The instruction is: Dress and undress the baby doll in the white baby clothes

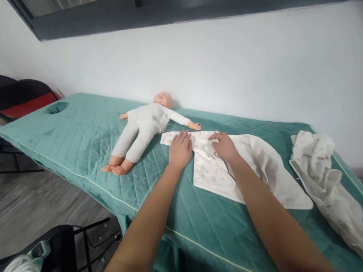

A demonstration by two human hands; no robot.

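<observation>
A small white baby shirt (pixel 212 173) with a faint print lies spread on the green quilted bed cover, its plain inner side showing on the right. My left hand (pixel 180 146) rests flat on its left sleeve, fingers stretched out. Higher on the cloth, near the neck or front edge, my right hand (pixel 223 145) has its fingers curled and pinched together on the fabric. A baby doll (pixel 144 119) with a white cloth body lies on its back to the left, one arm stretched toward the shirt's sleeve.
A crumpled pair of printed baby trousers or similar garment (pixel 327 185) lies at the right end of the green bed (pixel 87 141). A white wall runs behind. Dark chairs (pixel 21 95) stand at the left; another chair (pixel 58 256) with white cloth is at lower left.
</observation>
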